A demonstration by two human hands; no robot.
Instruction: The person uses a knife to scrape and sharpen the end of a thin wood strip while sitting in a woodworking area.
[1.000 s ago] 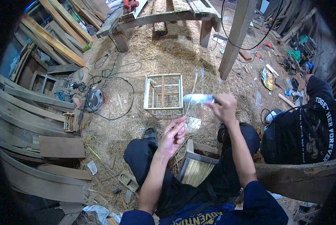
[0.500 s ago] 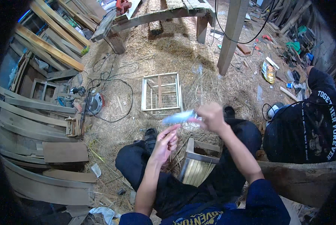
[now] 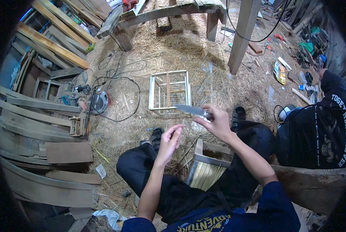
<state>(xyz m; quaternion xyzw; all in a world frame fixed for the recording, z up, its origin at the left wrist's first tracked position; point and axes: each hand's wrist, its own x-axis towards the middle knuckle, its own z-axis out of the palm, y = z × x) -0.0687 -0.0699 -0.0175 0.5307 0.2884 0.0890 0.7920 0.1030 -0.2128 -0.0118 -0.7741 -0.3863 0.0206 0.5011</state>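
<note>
My right hand (image 3: 218, 123) is closed around the handle of a knife (image 3: 189, 110). Its broad, shiny blade points left, above the near side of a small wooden frame cage (image 3: 151, 92) standing on the floor. Lower and to the left, my left hand (image 3: 170, 142) is raised with its fingers curled and the thumb and fingertips drawn close together. Whatever may be between them is too small to make out. Between my legs stands a slatted wooden box (image 3: 205, 174), its top open.
Straw and shavings cover the floor (image 3: 142, 58). A corded power tool (image 3: 100, 102) lies at left, near stacked boards (image 3: 41, 123). A wooden bench (image 3: 169, 16) and a post (image 3: 242, 38) stand ahead. Another person in a black shirt (image 3: 316, 127) sits close on my right.
The knife, blurred before, now shows sharply, its blade tilted up to the left and higher above my left hand. My left hand has shifted only slightly.
</note>
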